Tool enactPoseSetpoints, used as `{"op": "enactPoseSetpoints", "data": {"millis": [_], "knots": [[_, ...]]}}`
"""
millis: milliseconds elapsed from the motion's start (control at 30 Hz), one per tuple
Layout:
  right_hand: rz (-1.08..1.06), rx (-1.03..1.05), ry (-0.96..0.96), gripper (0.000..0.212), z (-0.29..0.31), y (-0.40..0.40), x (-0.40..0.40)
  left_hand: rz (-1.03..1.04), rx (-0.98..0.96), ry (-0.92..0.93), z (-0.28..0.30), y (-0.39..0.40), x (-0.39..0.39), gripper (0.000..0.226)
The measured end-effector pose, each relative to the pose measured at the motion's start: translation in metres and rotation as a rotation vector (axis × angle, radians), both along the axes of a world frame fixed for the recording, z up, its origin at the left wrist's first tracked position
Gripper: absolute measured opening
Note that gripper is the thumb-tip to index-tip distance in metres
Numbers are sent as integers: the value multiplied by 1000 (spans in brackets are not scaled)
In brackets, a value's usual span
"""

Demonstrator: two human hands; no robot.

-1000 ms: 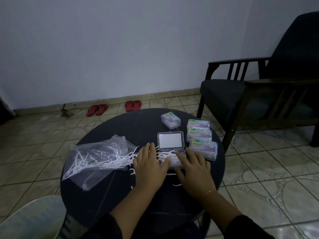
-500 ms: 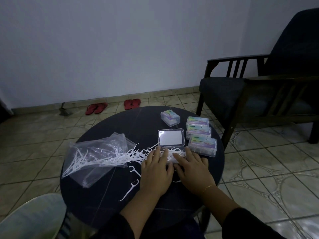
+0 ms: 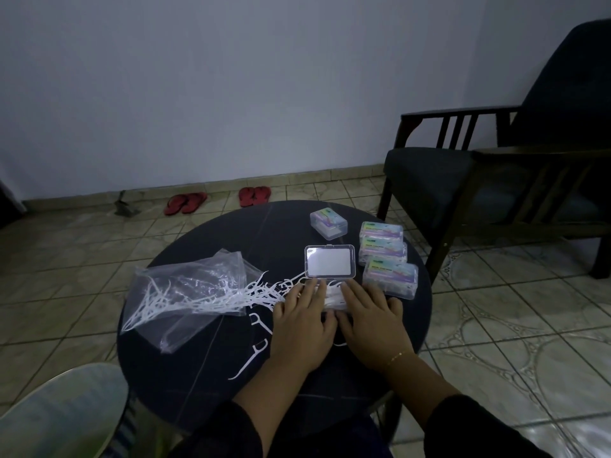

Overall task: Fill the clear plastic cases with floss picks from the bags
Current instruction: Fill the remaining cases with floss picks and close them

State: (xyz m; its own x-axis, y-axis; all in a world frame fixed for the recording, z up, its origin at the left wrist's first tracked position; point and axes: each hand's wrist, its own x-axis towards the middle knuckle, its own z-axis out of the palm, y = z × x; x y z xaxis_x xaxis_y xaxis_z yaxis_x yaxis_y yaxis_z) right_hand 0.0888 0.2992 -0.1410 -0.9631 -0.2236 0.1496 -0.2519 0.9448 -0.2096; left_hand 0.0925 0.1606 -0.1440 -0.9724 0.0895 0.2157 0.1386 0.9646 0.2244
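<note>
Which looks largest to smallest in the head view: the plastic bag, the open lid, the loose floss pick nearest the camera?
1. plastic bag
2. open lid
3. loose floss pick

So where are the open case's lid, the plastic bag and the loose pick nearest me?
open lid (image 3: pixel 329 261): head view, middle of the pale panel.
plastic bag (image 3: pixel 198 282): head view, its clear middle.
loose floss pick (image 3: pixel 251 358): head view, mid-handle.

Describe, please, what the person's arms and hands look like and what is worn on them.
Both hands are bare, with no gloves or rings visible. The left hand and right hand come out of dark long sleeves pushed back, leaving the forearms uncovered. A thin gold-coloured chain bracelet circles the right wrist. The left wrist shows nothing worn.
</note>
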Motion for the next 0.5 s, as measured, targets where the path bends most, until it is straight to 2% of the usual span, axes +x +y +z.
{"op": "enactPoseSetpoints", "data": {"millis": [67, 167, 267, 333, 433, 500], "knots": [[-9, -46, 7, 80, 1, 0, 1, -7, 25, 25, 1, 0, 3, 79], [-15, -135, 60, 53, 4, 2, 3, -17, 142, 109, 5, 0, 9, 72], [-25, -263, 227, 39, 9, 6, 9, -3, 247, 248, 8, -6, 18, 62], [15, -235, 285, 28, 10, 9, 16, 10, 238, 340, 8, -14, 28, 57], [148, -142, 283, 26, 9, 9, 26, 83, 240, 414, 7, -29, 43, 51], [179, -88, 245, 33, 7, 9, 30, 173, 236, 394, 3, -41, 53, 45]]}}
